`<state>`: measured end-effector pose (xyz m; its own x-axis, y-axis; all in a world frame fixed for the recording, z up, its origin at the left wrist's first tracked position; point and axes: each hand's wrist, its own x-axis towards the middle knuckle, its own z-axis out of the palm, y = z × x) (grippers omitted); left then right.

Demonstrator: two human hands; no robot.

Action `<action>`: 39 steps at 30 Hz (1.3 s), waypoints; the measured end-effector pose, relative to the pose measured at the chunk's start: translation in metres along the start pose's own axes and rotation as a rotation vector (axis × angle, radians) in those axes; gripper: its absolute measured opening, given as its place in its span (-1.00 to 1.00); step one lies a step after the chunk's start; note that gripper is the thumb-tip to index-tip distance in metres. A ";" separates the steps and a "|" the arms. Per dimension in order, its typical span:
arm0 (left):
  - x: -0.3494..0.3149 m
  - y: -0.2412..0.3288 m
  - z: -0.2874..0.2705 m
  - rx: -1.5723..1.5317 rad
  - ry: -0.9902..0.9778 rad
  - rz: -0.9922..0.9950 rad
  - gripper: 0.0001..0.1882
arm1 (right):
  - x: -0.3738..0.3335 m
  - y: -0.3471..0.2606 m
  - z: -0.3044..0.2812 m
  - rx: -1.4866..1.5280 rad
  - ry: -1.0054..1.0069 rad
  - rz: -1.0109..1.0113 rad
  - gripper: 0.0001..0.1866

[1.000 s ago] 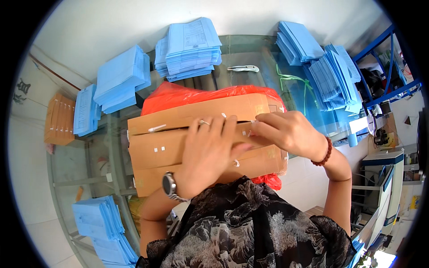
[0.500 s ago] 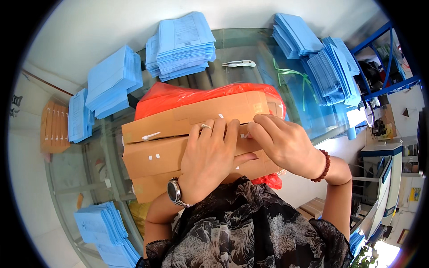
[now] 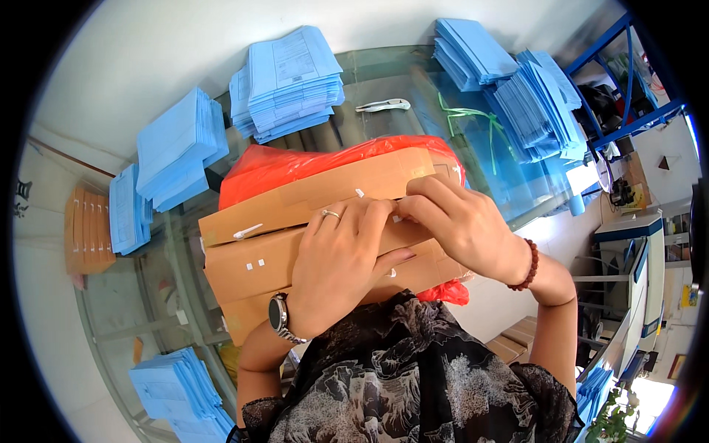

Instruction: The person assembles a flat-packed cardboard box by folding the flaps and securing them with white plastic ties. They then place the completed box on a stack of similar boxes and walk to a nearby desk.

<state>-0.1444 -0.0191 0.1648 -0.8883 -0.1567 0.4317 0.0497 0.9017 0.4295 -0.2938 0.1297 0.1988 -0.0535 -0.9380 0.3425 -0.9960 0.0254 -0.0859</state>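
Note:
Several brown cardboard file boxes (image 3: 251,277) lie side by side in front of me, with small white fasteners on their faces. Across the middle one rests my left hand (image 3: 332,258), fingers stretched over the board and thumb apart. My right hand (image 3: 461,225) is closed in a pinch at the seam between two boxes, close to the left fingertips. A white fastener shows beside its fingers; whatever is inside the pinch is hidden. Behind and under the boxes spreads a red plastic bag (image 3: 295,166). A white plastic tab (image 3: 247,231) lies at the seam on the left.
On the glass tabletop (image 3: 354,68) lie a white utility knife (image 3: 384,105) and green string (image 3: 473,113). Blue paper folders stand in stacks at the back (image 3: 292,81), left (image 3: 181,140), right (image 3: 543,111) and near left (image 3: 181,391). More brown boxes (image 3: 85,232) stand far left.
The view has shifted slightly. My right hand has moved a little closer to the left fingertips, still pinched at the seam. The left hand stays on the box.

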 end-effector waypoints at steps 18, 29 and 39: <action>-0.021 -0.001 0.013 0.281 0.135 0.292 -0.62 | 0.004 0.048 -0.013 0.569 -0.145 0.059 -0.82; -0.019 0.008 0.007 0.423 0.070 0.306 -0.70 | 0.001 0.045 -0.017 0.008 -0.022 -0.368 -0.77; -0.028 0.023 0.012 0.489 0.090 0.354 -0.78 | -0.012 0.034 -0.033 0.105 -0.148 -0.314 -0.76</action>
<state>-0.1244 0.0110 0.1529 -0.8131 0.1723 0.5560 0.1006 0.9824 -0.1572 -0.3297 0.1528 0.2225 0.2723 -0.9346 0.2290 -0.9491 -0.3001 -0.0959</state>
